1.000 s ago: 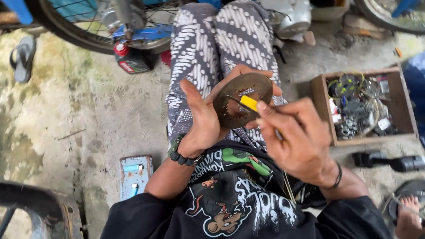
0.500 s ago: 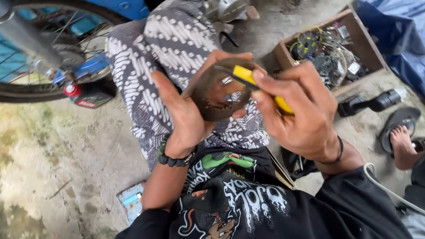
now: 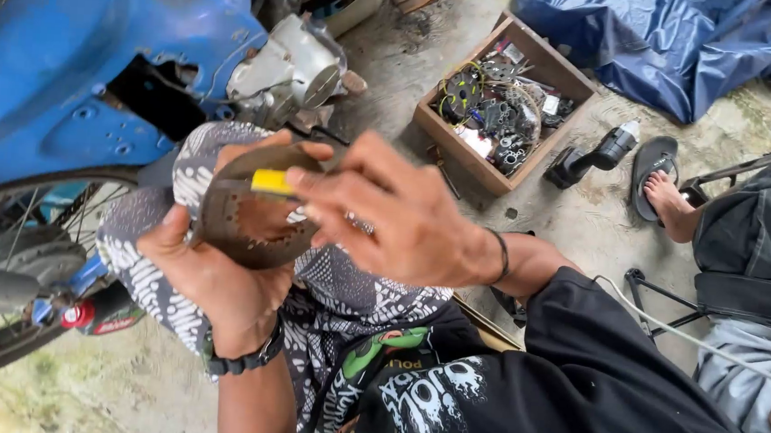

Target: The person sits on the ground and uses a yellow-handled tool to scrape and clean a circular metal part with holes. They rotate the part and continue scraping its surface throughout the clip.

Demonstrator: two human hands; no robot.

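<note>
A left hand (image 3: 221, 278) cups a rusty toothed disc (image 3: 257, 209) over patterned trousers (image 3: 346, 285); the right hand (image 3: 394, 217), fingers pinched, grips a yellow-handled tool (image 3: 273, 181) against it.

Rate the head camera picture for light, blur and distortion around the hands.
Head view: soft, even daylight with no hard shadows or glare; the right hand is slightly smeared by motion blur; the left hand and the rusty brown disc it holds read sharper; the yellow tool stays clear; wide-angle bending stretches the blue motorbike near the edge.
</note>
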